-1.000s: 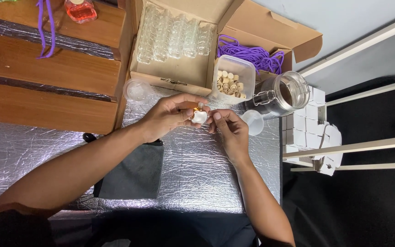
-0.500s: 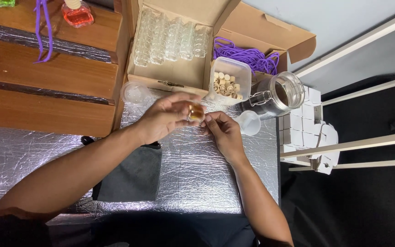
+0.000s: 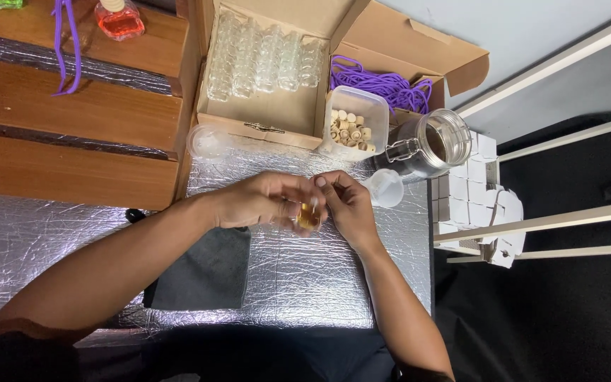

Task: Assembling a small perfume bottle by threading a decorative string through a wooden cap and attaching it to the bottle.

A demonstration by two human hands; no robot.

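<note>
Bright, even light falls from above; the foil on my desk (image 3: 305, 283) glares softly, my fingers (image 3: 319, 185) slightly blurred, shadows faint.

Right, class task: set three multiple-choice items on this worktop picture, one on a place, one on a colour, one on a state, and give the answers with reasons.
1. Where is the tub of caps?
A. Beside the box of bottles
B. On the floor
C. On the wooden steps

2. What colour is the cord?
A. Green
B. Purple
C. White

3. How is the small bottle held?
A. Lying loose on the foil
B. By one hand only
C. Between both hands

Answers: 1 A, the tub sits at the box's right edge. 2 B, the bundle behind the tub is purple. 3 C, the left hand and right hand both close on it.
</note>
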